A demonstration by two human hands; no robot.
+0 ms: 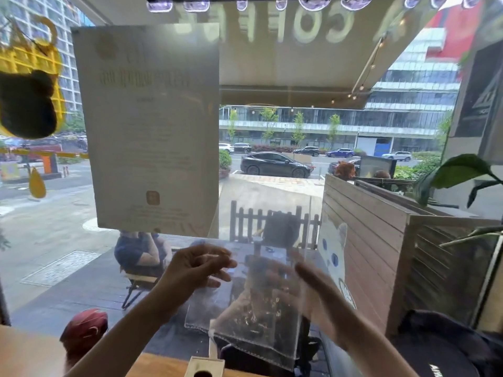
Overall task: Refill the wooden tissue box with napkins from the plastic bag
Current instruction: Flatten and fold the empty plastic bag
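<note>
Left hand [198, 268]: my fingers pinch the plastic bag's upper left edge.
Right hand [307, 287]: spread behind the film; grip unclear.
Plastic bag [255, 317]: clear, hanging between my hands, raised before the window.
Tissue box [204, 367]: at 6 o'clock under the bag, on the wooden counter [158, 365].

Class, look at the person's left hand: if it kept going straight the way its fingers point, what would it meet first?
The left hand points right, toward the clear plastic bag held up between both hands. It would probably meet the bag's film first, then the right hand behind it; depth is unclear.
</note>
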